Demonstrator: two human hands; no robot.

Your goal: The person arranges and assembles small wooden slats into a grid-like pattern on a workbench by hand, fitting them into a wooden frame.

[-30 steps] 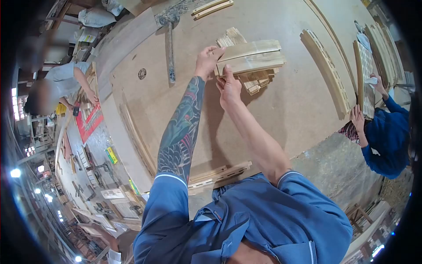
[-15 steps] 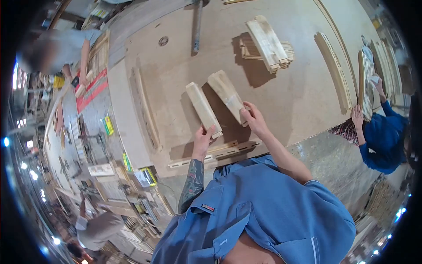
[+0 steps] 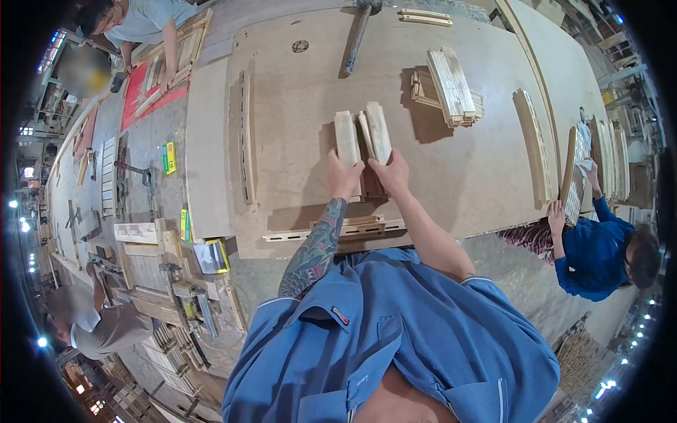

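My left hand [image 3: 345,174] grips a stack of short pale wooden slats [image 3: 347,137], fingers wrapped round its near part. Beside it, my right hand [image 3: 390,172] holds a second bundle of slats [image 3: 379,132], whose pieces are slightly fanned apart at the far end. The two bundles stand nearly parallel with a narrow dark gap between them, above the brown board [image 3: 296,92]. Slotted rails [image 3: 338,230] lie between my forearms and the board's near edge. Farther right, a crossed pile of slats [image 3: 451,84] rests on the board.
A hammer [image 3: 358,44] lies at the far side. Slotted rails stand at left [image 3: 246,137] and right [image 3: 536,144]. At right, a co-worker in blue [image 3: 599,250] handles a slatted piece; another person [image 3: 151,25] works at upper left, a third [image 3: 113,328] at lower left.
The two bundles have turned from slanting to nearly upright in view and come closer together, my hands with them. The view has shifted, and the upper-left person's arms have moved.
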